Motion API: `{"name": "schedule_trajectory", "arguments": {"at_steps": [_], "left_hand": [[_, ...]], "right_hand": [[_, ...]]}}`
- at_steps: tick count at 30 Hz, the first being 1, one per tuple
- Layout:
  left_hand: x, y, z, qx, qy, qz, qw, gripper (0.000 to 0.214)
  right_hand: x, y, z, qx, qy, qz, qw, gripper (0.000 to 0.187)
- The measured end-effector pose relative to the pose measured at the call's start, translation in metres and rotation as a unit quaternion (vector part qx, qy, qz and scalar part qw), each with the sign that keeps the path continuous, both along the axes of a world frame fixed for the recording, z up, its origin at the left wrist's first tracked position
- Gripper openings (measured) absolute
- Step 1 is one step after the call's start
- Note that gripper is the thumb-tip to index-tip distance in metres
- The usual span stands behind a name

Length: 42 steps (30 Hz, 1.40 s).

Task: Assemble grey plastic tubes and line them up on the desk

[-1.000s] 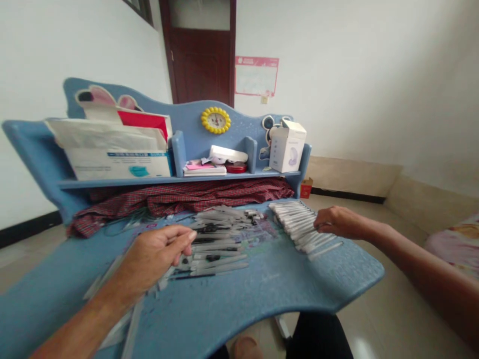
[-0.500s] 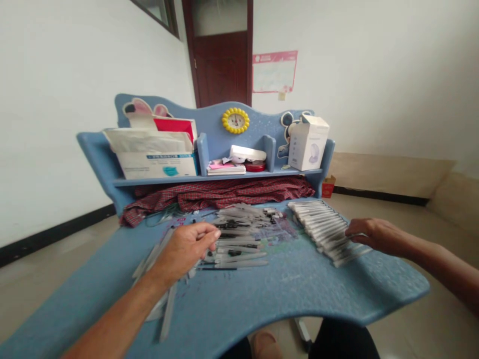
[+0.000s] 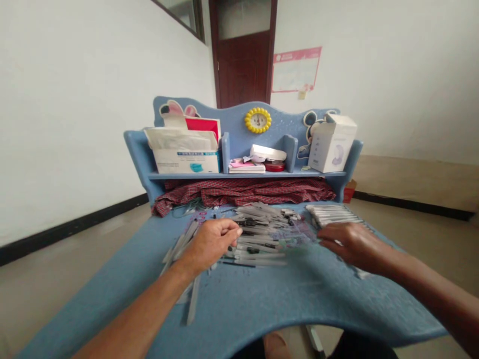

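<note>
My left hand (image 3: pixel 214 242) is closed over the left side of a pile of pen parts (image 3: pixel 258 229), thumb and fingertips pinched together. Whatever it pinches is hidden. The pile mixes translucent grey barrels, dark refills and small black pieces. More long translucent barrels (image 3: pixel 192 301) lie beside and under my left wrist. My right hand (image 3: pixel 348 243) is slightly blurred, its fingers loosely bent and apart, and nothing shows between them. It hovers over the front left part of a neat row of whitish pens (image 3: pixel 331 214), hiding several of them.
All this lies on a blue desk (image 3: pixel 254 299) with a curved front edge. Checked cloth (image 3: pixel 247 192) is bunched under the rear shelf. On that shelf stand a mask box (image 3: pixel 175 162), a red tin (image 3: pixel 275 166) and a white carton (image 3: pixel 333 144); a yellow clock (image 3: pixel 258 120) is above.
My right hand has moved left from the outer side of the pen row toward the pile. My left hand stays pinched at the pile. The whole view has shifted, with the desk now further right.
</note>
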State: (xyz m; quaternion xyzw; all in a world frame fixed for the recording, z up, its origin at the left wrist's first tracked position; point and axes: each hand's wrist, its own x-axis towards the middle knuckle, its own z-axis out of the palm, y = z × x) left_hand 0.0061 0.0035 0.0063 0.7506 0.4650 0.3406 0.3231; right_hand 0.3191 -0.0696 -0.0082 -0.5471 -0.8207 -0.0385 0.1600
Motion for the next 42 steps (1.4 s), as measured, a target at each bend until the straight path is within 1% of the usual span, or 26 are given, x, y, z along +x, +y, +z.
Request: {"name": "schedule_trajectory", "arguments": {"at_steps": [2,5,7,10,14,17,19,21,23,25,26,29,31,32,34,36,37,39,42], "left_hand": [[-0.001,0.001,-0.002,-0.001,-0.003,0.002,1.0,0.024],[-0.003,0.004,-0.004,0.015,-0.004,0.01,1.0,0.024],[-0.005,0.005,-0.004,0.031,-0.001,0.013,0.999,0.024],[-0.006,0.005,-0.004,0.061,0.018,0.013,0.998,0.024],[-0.008,0.004,-0.006,0.135,0.09,0.008,0.987,0.023],[-0.008,0.005,-0.01,0.222,0.138,0.007,0.965,0.019],[-0.007,0.004,-0.012,0.305,0.155,0.003,0.939,0.019],[-0.006,0.002,-0.012,0.384,0.178,-0.004,0.906,0.021],[-0.004,-0.001,-0.011,0.423,0.215,-0.008,0.88,0.021],[-0.003,-0.003,-0.01,0.425,0.254,-0.01,0.869,0.018],[-0.003,-0.004,-0.01,0.418,0.267,-0.014,0.868,0.016],[-0.003,-0.002,-0.013,0.395,0.259,-0.032,0.881,0.013],[-0.004,0.001,-0.014,0.392,0.234,-0.028,0.889,0.014],[-0.005,0.002,-0.015,0.394,0.223,-0.02,0.891,0.014],[-0.006,0.005,-0.016,0.397,0.207,-0.003,0.894,0.013],[-0.007,0.007,-0.017,0.394,0.2,0.006,0.897,0.013],[-0.008,0.008,-0.018,0.392,0.199,0.006,0.898,0.013],[-0.008,0.008,-0.018,0.389,0.199,0.004,0.899,0.014],[-0.007,0.008,-0.017,0.382,0.202,0.002,0.902,0.013]], "right_hand": [[-0.04,0.014,0.004,-0.016,-0.051,0.023,0.998,0.023],[-0.086,0.038,0.004,-0.018,-0.107,0.001,0.994,0.019],[-0.106,0.054,0.0,-0.015,-0.142,-0.018,0.99,0.021],[-0.12,0.069,-0.007,-0.005,-0.177,-0.031,0.984,0.023],[-0.117,0.074,-0.012,0.002,-0.187,-0.041,0.981,0.025],[-0.11,0.071,-0.006,0.012,-0.164,-0.045,0.985,0.027],[-0.107,0.067,0.003,0.015,-0.134,-0.029,0.99,0.024],[-0.108,0.064,0.013,0.017,-0.108,-0.004,0.994,0.022],[-0.112,0.06,0.022,0.021,-0.089,0.023,0.996,0.021],[-0.117,0.059,0.028,0.024,-0.063,0.049,0.997,0.021],[-0.119,0.059,0.031,0.024,-0.045,0.063,0.997,0.02],[-0.118,0.065,0.037,-0.002,0.032,0.102,0.994,0.02],[-0.11,0.072,0.039,-0.027,0.082,0.099,0.991,0.024],[-0.106,0.076,0.039,-0.037,0.09,0.082,0.992,0.025],[-0.095,0.083,0.036,-0.051,0.053,0.025,0.997,0.025],[-0.087,0.088,0.029,-0.071,-0.027,-0.028,0.997,0.022],[-0.085,0.09,0.024,-0.082,-0.058,-0.044,0.994,0.021],[-0.083,0.09,0.014,-0.096,-0.093,-0.057,0.989,0.021],[-0.086,0.09,0.004,-0.09,-0.11,-0.069,0.987,0.025]]}}
